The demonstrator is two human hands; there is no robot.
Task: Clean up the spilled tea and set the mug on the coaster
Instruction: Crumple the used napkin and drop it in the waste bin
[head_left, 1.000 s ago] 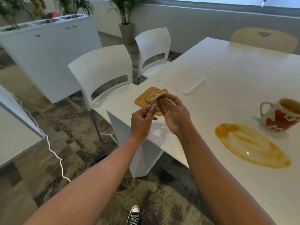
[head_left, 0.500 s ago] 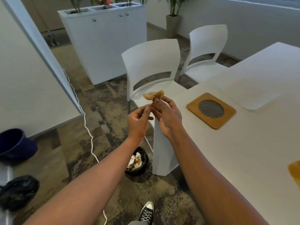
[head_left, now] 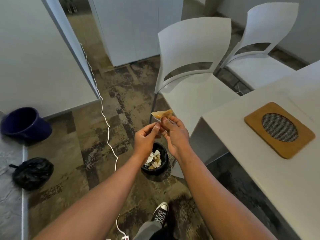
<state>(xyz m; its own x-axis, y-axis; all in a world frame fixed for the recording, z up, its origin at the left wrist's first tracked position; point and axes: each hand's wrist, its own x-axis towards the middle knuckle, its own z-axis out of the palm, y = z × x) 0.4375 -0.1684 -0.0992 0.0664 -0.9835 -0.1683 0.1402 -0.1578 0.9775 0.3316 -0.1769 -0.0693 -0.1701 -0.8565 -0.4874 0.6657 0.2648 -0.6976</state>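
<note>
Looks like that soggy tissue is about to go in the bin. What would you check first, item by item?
1. Tea-stained tissue held: ok, right hand pinches it.
2. Left hand holding it too: cannot tell; its fingertips meet the right hand's.
3. Black bin under the hands: ok, roughly below them.
4. Room in the bin: ok, crumpled paper inside, not overflowing.
5. Coaster bare for the mug: ok.
6. Spill and mug: cannot tell, out of view.

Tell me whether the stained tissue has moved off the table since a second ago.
Yes. The stained tissue has moved from above the coaster leftward, past the table edge, toward the bin.
</note>
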